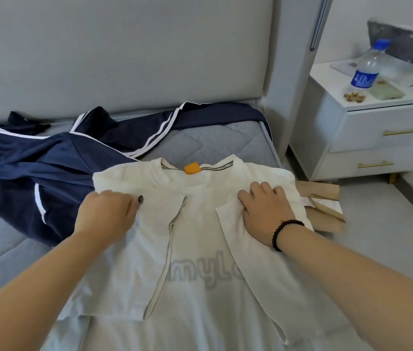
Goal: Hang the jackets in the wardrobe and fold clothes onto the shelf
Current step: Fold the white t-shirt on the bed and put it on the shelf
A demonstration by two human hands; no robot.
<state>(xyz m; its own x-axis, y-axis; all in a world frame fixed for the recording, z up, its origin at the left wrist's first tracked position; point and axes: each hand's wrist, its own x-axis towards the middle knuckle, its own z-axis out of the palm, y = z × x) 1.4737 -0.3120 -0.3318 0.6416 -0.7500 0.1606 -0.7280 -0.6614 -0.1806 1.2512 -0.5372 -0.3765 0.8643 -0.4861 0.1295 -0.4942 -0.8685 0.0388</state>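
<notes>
A white T-shirt (195, 249) lies back-up on the bed, collar away from me, with an orange tag at the neck and both sleeves folded inward. My left hand (106, 214) rests on the shirt's left shoulder with its fingers curled under; whether it pinches the cloth is hidden. My right hand (266, 211) presses flat on the folded right sleeve, fingers spread. A navy jacket (56, 163) with white stripes lies crumpled on the mattress to the left and behind the shirt.
The grey mattress (213, 140) meets a padded headboard (124, 51) at the back. A white nightstand (377, 127) on the right carries a water bottle (366, 69). A brown paper bag (327, 206) lies by the bed's right edge.
</notes>
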